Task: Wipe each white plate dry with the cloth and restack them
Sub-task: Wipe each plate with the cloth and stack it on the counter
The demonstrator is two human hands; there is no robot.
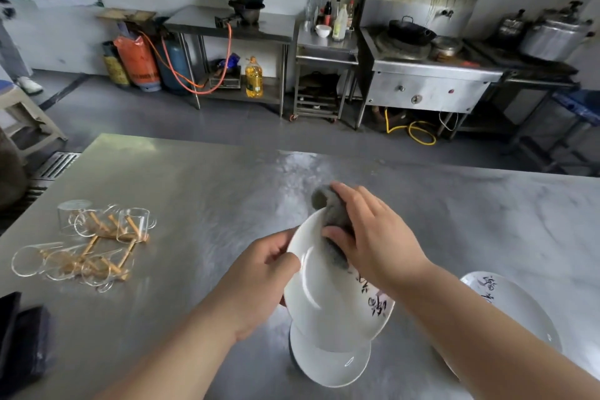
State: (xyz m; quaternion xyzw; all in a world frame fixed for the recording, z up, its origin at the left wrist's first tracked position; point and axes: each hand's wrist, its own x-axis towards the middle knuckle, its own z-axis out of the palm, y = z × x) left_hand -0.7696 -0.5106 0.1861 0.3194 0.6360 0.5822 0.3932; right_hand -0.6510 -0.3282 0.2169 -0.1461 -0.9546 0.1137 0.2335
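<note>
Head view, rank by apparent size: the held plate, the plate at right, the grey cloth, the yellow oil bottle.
1. Held plate; nearest the camera.
2. Plate at right; partly hidden, so this order is unsure.
3. Grey cloth, partly covered.
4. Yellow oil bottle; far off.

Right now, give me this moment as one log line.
step: wiping | left hand: grips held plate rim | right hand: holds cloth against it | beneath: second plate on table | right side: third plate
</note>
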